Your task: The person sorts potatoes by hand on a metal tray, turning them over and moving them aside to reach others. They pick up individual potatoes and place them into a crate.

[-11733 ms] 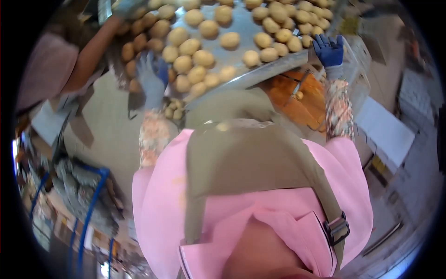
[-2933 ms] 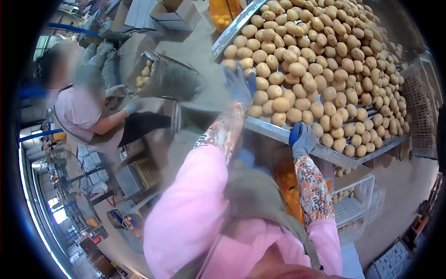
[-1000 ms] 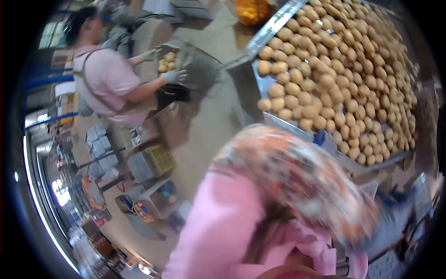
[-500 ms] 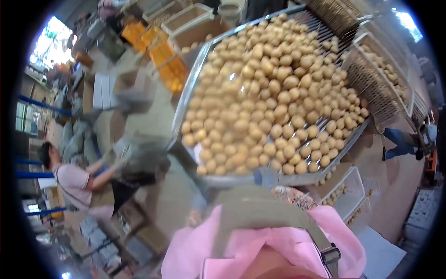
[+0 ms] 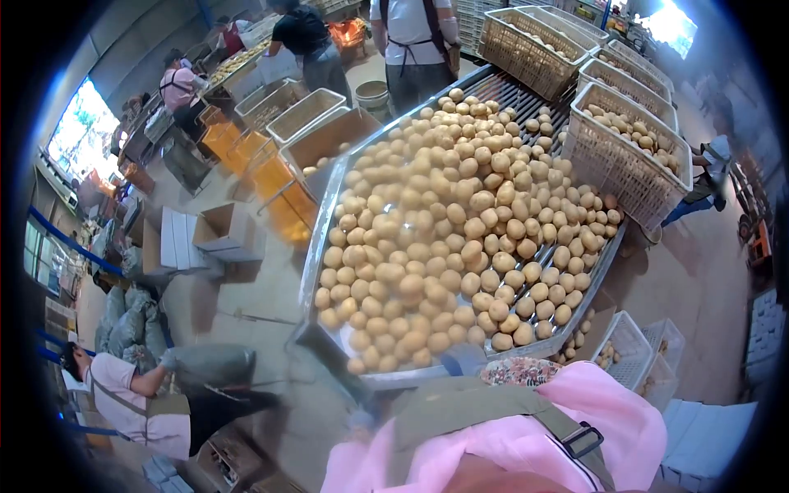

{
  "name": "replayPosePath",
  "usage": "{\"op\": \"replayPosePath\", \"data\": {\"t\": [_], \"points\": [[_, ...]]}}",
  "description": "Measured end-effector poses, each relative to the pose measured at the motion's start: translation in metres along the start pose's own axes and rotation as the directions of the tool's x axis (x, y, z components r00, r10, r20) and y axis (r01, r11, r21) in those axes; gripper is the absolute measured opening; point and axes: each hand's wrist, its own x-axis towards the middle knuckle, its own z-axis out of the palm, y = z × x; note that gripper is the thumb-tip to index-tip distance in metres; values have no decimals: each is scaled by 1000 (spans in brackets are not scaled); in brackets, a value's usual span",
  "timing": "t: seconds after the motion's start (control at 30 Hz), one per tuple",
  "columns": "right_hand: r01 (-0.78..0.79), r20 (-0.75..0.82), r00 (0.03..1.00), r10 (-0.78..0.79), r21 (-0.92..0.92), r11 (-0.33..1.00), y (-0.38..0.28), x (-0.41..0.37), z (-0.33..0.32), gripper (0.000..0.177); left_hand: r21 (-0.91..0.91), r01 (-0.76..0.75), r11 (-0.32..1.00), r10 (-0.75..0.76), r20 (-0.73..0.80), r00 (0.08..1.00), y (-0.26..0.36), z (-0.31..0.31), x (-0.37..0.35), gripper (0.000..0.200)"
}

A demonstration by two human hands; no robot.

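A wide metal-edged sorting table in front of me carries a heap of round tan potatoes. My right hand, in a blue-grey glove with a floral oversleeve, rests low at the table's near edge, beside the nearest potatoes. Its fingers are blurred. At the end of my pink left sleeve, my left hand is a smeared bluish patch below the table's near left corner, with its fingers hidden. An olive apron strap crosses my pink top.
Plastic crates of potatoes stand at the table's far right; a white crate is at near right. Orange crates and cardboard boxes stand left. A co-worker handles a grey-green sack; others stand behind the table.
My view has tilted up, bringing people and crates behind the table into sight. The co-worker at left appears lower in view, sack still in hand. The potato heap looks much the same.
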Motion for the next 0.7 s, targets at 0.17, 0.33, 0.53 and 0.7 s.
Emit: {"op": "replayPosePath", "data": {"t": [0.17, 0.33, 0.53, 0.7], "points": [[-95, 275, 956, 102, -36, 995, -33, 11, -67, 19, 10, 51, 999, -51, 21, 998, -20, 5, 4, 54], [-78, 305, 952, 33, 136, 988, -22, 7, -47, 22, 21, 75, 997, -76, 54, 996, -47, 2, 11, 52], [108, 66, 986, -155, 456, 883, -55, 48, -51, 26, 106, 98, 990, -103, 39, 994, -32, -29, 22, 50], [-105, 233, 972, 18, 369, 923, -98, 85, -29, 45, -173, -512, 842, 343, -560, 754, 64, -52, 36, 45]]}}
